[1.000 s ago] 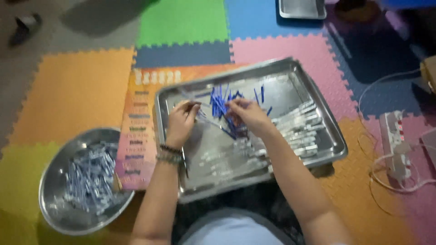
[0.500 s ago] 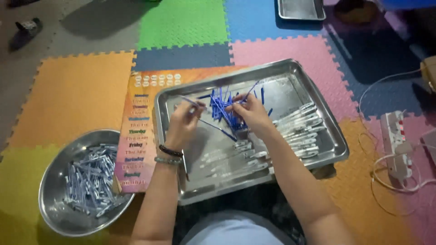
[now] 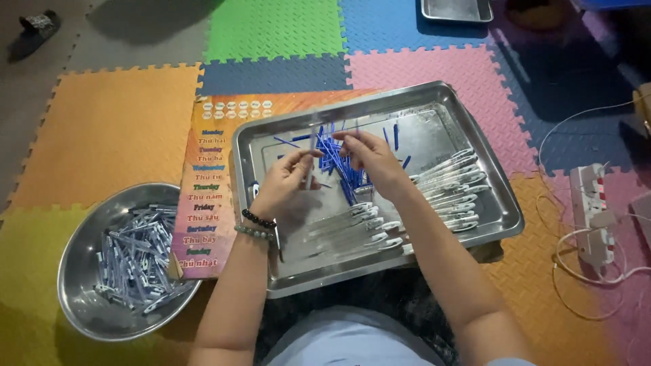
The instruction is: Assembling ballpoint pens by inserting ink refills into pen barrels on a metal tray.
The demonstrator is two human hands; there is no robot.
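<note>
- Both hands are up over the middle of the rectangular stainless-steel tray (image 3: 475,230), drawn closer together than 1 second ago.
- The left hand (image 3: 285,184) has its fingers pinched on a clear plastic pen barrel (image 3: 309,171), held nearly upright just left of centre frame.
- The right hand (image 3: 371,163) has lifted off the heap of thin blue pen refills (image 3: 337,166); its fingertips are closed near the barrel's top, apparently on 1 refill, though that is too small to tell for sure.
- That reads as picking done and the 2 parts now meeting.
- Rows of clear pen barrels with white clips (image 3: 447,193) lie in the tray's right and lower parts.
- At the lower left of the frame, the round steel bowl (image 3: 74,298) holds a pile of pens, unchanged.
- A white power strip (image 3: 591,210) sits at the right edge.
</note>
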